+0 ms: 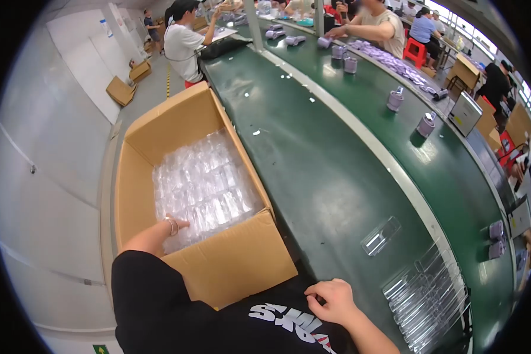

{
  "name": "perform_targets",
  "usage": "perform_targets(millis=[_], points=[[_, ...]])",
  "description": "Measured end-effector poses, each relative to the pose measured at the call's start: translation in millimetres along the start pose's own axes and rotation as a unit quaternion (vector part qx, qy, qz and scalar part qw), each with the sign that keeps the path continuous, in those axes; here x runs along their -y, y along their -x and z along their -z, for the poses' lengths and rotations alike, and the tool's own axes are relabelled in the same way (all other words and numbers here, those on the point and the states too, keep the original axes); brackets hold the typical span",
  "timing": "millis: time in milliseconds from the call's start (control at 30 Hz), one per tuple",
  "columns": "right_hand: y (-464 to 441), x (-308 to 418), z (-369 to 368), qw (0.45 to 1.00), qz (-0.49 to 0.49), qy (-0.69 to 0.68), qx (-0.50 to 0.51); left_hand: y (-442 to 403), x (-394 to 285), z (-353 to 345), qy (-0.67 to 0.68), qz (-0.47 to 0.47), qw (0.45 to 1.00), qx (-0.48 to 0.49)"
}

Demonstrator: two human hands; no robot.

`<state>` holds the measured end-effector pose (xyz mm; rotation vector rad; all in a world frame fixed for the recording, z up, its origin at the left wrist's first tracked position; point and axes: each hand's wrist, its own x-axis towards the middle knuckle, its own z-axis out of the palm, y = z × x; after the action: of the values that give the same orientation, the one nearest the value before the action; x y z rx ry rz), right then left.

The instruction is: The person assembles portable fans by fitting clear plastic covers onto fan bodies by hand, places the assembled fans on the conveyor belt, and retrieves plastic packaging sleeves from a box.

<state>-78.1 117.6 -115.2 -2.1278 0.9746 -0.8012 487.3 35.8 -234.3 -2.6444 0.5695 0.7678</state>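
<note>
My left hand (176,226) reaches into a large cardboard box (236,259), at the near left corner of a layer of clear plastic packages (206,183). Most of its fingers are hidden by the plastic, so its grip does not show. My right hand (333,300) rests at the near edge of the green work surface (312,194), its fingers loosely curled in with nothing visible in them. To its right lies a row of clear plastic blister shells (425,301). A single clear shell (380,236) lies apart, farther up the surface.
A metal rail (360,133) divides my surface from a green belt (448,177) bearing purple devices (426,125). Several people sit at the far side and end of the line. A white wall (53,177) stands left of the box. Small white scraps (256,133) dot the surface.
</note>
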Motion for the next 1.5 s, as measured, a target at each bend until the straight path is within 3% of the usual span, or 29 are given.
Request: perform_targets(millis=[133,433,567,733,833,867,933,1067,1200,1367,1400,1500], points=[[5.2,-4.2,-0.5,1.0,-0.002,-0.013,-0.014,16.8,-5.2,-14.6,-0.121,0.008,0.993,0.01],[0.0,-1.4,-1.4,1.0,-0.019,0.006,0.007,-65.7,10.1,-62.2,0.145,-0.015,0.983,-0.108],[-5.9,6.5,-3.4,0.999,-0.038,0.011,-0.009,-68.2,3.1,-64.6,0.114,-0.002,0.989,-0.097],[-3.2,2.5,-5.3,0.999,-0.025,0.02,-0.008,7.3,5.9,-17.5,0.103,0.003,0.993,-0.054],[-0.5,2.9,-3.6,1.0,-0.018,0.007,-0.02,57.6,6.5,16.4,-0.028,-0.089,0.989,-0.119],[0.0,3.2,-2.6,1.0,-0.021,-0.008,-0.019,105.4,-2.7,46.7,-0.087,-0.116,0.975,-0.168],[0.3,1.5,-3.5,1.0,-0.012,-0.002,-0.021,143.3,-18.1,81.8,-0.134,-0.16,0.909,-0.36],[3.4,1.6,-5.4,1.0,-0.006,0.008,-0.017,235.1,-69.1,138.0,0.014,-0.332,0.826,-0.454],[4.5,4.4,-5.9,1.0,-0.008,0.021,-0.019,340.4,-133.6,128.8,0.036,-0.585,0.694,-0.418],[5.5,6.2,-5.8,0.999,-0.004,0.031,-0.034,397.7,-204.4,47.0,-0.087,-0.753,0.524,-0.388],[5.9,5.5,-5.9,0.999,-0.001,0.034,-0.033,391.8,-218.3,28.9,-0.183,-0.754,0.524,-0.351],[7.2,2.1,-7.0,0.999,0.0,0.034,-0.027,369.6,-258.5,5.3,-0.253,-0.733,0.577,-0.257]])
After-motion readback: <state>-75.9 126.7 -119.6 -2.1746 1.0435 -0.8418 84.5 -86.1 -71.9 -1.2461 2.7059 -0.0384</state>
